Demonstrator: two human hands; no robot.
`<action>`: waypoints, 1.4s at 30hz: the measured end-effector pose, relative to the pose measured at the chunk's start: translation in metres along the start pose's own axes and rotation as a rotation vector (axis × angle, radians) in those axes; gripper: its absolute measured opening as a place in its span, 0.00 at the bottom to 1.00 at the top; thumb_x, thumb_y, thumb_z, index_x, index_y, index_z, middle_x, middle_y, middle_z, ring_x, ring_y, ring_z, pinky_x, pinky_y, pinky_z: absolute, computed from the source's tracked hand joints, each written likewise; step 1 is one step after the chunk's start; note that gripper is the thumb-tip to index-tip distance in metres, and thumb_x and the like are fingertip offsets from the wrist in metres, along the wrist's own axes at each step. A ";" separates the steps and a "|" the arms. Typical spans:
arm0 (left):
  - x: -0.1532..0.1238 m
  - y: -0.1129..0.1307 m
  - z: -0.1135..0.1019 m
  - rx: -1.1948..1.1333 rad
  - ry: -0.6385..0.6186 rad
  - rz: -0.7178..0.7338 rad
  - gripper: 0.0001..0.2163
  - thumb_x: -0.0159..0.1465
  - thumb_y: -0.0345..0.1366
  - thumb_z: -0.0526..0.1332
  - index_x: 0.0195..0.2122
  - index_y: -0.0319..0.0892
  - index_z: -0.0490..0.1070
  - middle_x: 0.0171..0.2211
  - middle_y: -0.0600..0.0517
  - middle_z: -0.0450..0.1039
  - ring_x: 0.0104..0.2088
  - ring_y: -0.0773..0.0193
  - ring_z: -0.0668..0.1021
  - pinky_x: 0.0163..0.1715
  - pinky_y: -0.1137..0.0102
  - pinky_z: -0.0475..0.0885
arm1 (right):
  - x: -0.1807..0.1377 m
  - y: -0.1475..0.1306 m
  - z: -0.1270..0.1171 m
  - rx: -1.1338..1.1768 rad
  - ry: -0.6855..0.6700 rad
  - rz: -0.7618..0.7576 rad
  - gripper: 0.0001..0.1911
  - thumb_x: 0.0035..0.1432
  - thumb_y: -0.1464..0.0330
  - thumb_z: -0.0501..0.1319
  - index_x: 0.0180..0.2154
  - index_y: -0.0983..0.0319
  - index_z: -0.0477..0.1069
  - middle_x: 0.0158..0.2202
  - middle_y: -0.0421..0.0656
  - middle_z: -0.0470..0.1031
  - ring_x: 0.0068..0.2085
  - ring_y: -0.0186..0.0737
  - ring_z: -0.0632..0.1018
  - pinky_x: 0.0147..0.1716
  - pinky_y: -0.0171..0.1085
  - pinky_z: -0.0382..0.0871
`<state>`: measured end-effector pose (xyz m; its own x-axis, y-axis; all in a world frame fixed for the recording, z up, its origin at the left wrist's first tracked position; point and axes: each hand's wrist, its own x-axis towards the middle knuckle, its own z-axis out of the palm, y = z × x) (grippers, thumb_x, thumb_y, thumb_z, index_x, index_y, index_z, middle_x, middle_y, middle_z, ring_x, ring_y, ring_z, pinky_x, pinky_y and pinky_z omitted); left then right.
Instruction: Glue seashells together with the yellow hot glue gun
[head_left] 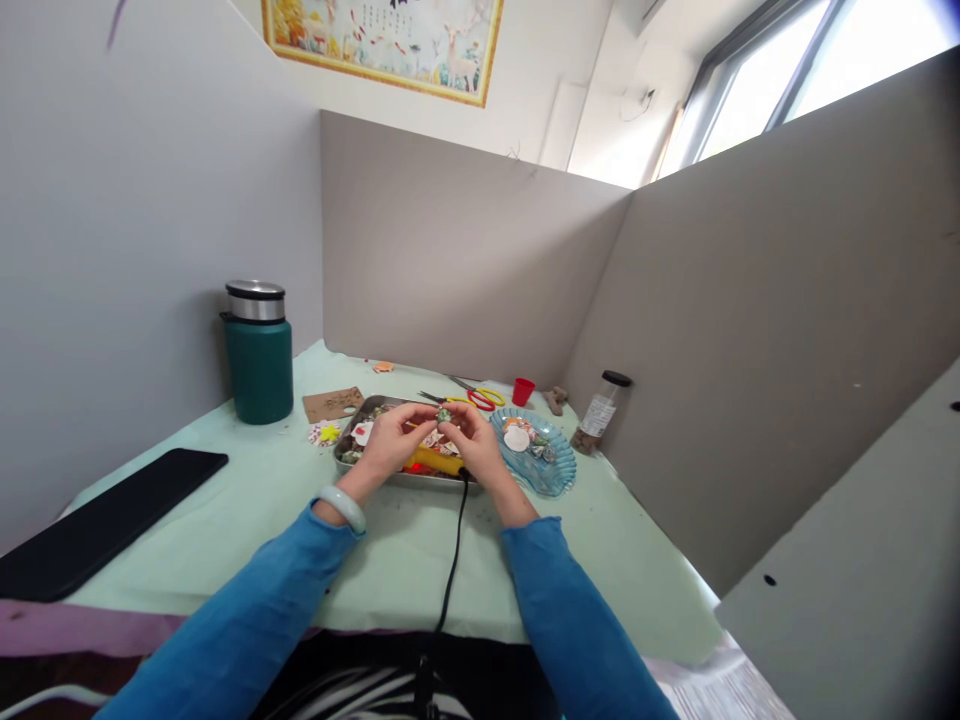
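My left hand [392, 443] and my right hand [474, 441] meet above a metal tray [346, 450], fingers pinched together on a small greenish object [444, 414] held between them. Both arms wear blue sleeves, and a pale bangle [343, 506] circles my left wrist. In the tray lie several small shells or trinkets and a yellow tool [436, 462], whose black cord [452, 560] runs toward me. The tool sits just under my hands.
A green flask [258, 353] stands at the left. A black slab [97, 521] lies at the front left. A blue glass dish [553, 468], a red cup [523, 390], scissors [472, 394], a jar [599, 411] and a brown card [333, 403] surround the tray. Grey partitions wall the desk.
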<state>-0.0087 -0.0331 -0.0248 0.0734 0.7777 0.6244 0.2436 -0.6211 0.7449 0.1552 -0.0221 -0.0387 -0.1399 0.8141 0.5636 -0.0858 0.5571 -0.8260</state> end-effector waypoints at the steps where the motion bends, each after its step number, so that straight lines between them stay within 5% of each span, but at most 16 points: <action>1: 0.000 0.000 0.000 -0.017 -0.008 -0.009 0.12 0.59 0.41 0.63 0.38 0.40 0.78 0.36 0.46 0.80 0.36 0.58 0.80 0.38 0.67 0.74 | 0.000 0.000 0.000 -0.022 0.003 -0.007 0.17 0.52 0.63 0.67 0.44 0.60 0.71 0.36 0.41 0.74 0.34 0.36 0.75 0.36 0.37 0.75; 10: 0.004 -0.013 -0.001 -0.147 -0.028 -0.091 0.14 0.58 0.41 0.64 0.41 0.39 0.76 0.35 0.47 0.79 0.36 0.60 0.79 0.37 0.66 0.73 | -0.003 -0.005 0.000 -0.230 -0.041 -0.142 0.15 0.55 0.65 0.63 0.46 0.59 0.73 0.46 0.45 0.76 0.40 0.39 0.77 0.42 0.39 0.74; 19: 0.002 0.004 0.000 -0.270 -0.021 -0.158 0.13 0.52 0.41 0.68 0.36 0.39 0.77 0.30 0.50 0.77 0.28 0.64 0.76 0.29 0.69 0.71 | -0.002 0.000 -0.002 -0.118 -0.014 -0.079 0.19 0.53 0.62 0.67 0.47 0.58 0.75 0.44 0.45 0.78 0.43 0.42 0.78 0.45 0.41 0.73; 27: 0.003 -0.003 -0.001 -0.191 -0.029 -0.070 0.11 0.56 0.40 0.66 0.37 0.40 0.77 0.30 0.50 0.77 0.31 0.63 0.77 0.32 0.69 0.71 | -0.002 -0.003 -0.002 -0.164 0.012 -0.082 0.17 0.51 0.63 0.68 0.45 0.58 0.78 0.37 0.42 0.79 0.34 0.38 0.76 0.36 0.37 0.72; 32: 0.003 -0.005 0.000 -0.155 -0.012 -0.056 0.10 0.56 0.39 0.65 0.37 0.39 0.76 0.32 0.49 0.78 0.33 0.62 0.77 0.35 0.69 0.72 | -0.002 -0.007 -0.002 -0.251 0.023 -0.116 0.16 0.52 0.63 0.67 0.44 0.57 0.80 0.40 0.43 0.79 0.37 0.40 0.76 0.39 0.39 0.72; 42: 0.002 -0.004 -0.001 -0.103 -0.006 -0.081 0.10 0.57 0.42 0.65 0.32 0.40 0.75 0.24 0.53 0.74 0.24 0.66 0.74 0.26 0.71 0.68 | -0.001 -0.004 -0.004 -0.266 -0.009 -0.126 0.16 0.57 0.62 0.64 0.47 0.56 0.79 0.46 0.45 0.79 0.41 0.42 0.78 0.41 0.40 0.73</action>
<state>-0.0103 -0.0291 -0.0265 0.0630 0.8263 0.5597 0.1483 -0.5624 0.8135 0.1598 -0.0248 -0.0357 -0.1537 0.7347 0.6607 0.1584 0.6784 -0.7175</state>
